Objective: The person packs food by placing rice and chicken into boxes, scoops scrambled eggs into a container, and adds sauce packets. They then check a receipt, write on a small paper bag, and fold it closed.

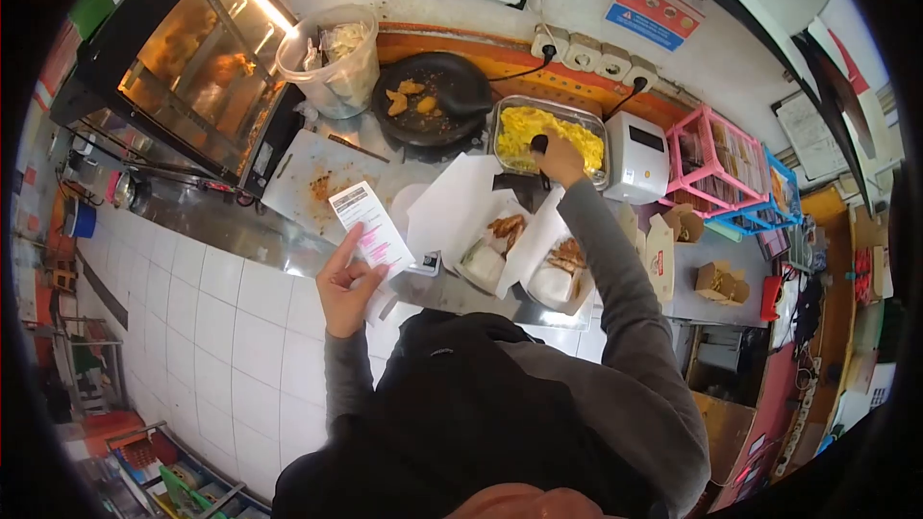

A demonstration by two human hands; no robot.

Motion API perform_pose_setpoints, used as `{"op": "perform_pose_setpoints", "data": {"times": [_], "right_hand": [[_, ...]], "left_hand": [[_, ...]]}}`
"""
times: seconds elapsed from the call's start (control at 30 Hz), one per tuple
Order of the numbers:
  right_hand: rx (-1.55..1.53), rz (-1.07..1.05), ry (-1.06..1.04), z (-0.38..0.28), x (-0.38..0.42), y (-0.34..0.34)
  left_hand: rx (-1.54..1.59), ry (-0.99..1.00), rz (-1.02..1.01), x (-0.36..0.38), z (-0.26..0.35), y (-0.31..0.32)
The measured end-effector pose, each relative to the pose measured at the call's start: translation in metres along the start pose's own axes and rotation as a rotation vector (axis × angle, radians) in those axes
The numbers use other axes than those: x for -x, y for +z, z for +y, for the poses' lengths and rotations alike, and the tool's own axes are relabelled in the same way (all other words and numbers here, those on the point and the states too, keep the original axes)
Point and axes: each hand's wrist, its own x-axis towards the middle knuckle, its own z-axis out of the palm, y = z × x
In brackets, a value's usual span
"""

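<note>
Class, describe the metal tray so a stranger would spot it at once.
Find the row of white wall sockets. Just below it, between the round black pan and the white appliance, sits the metal tray. Unlike those neighbours, it is heaped with bright yellow food, with the right hand over it.

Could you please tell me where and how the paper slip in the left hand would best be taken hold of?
Probably by the upper end of the paper slip, pinched between thumb and finger from the far side: it is a thin sheet and that end is free, while the left hand pinches it lower down.
</note>
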Motion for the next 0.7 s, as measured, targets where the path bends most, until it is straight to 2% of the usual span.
{"op": "perform_pose_setpoints", "data": {"times": [0.07, 0.17, 0.3, 0.4, 0.43, 0.53, 0.57, 0.67, 0.7], "right_hand": [[0.139, -0.222, 0.043, 0.043, -0.020, 0.039], [0.229, -0.359, 0.110, 0.035, -0.022, 0.032], [0.099, -0.504, -0.008, 0.084, -0.052, 0.046], [-0.199, -0.446, -0.107, 0.104, -0.064, 0.014], [-0.353, -0.439, -0.046, 0.090, -0.059, -0.007], [-0.372, -0.677, 0.233, 0.063, -0.052, -0.042], [-0.425, -0.653, -0.059, 0.078, -0.047, -0.031], [-0.301, -0.701, -0.148, 0.098, -0.033, -0.008], [-0.302, -0.750, -0.026, 0.098, -0.031, -0.006]], "left_hand": [[-0.005, -0.013, -0.051, -0.017, -0.001, 0.001], [-0.006, -0.019, -0.103, -0.044, 0.000, 0.005], [0.011, -0.010, -0.140, -0.080, -0.005, 0.011], [0.006, -0.016, -0.158, -0.102, -0.014, 0.013], [0.004, -0.018, -0.158, -0.108, -0.017, 0.013], [0.030, -0.071, -0.182, -0.126, -0.022, 0.015], [0.031, -0.068, -0.183, -0.131, -0.023, 0.016], [0.035, -0.071, -0.193, -0.139, -0.026, 0.019], [0.038, -0.074, -0.196, -0.140, -0.026, 0.020]]}}
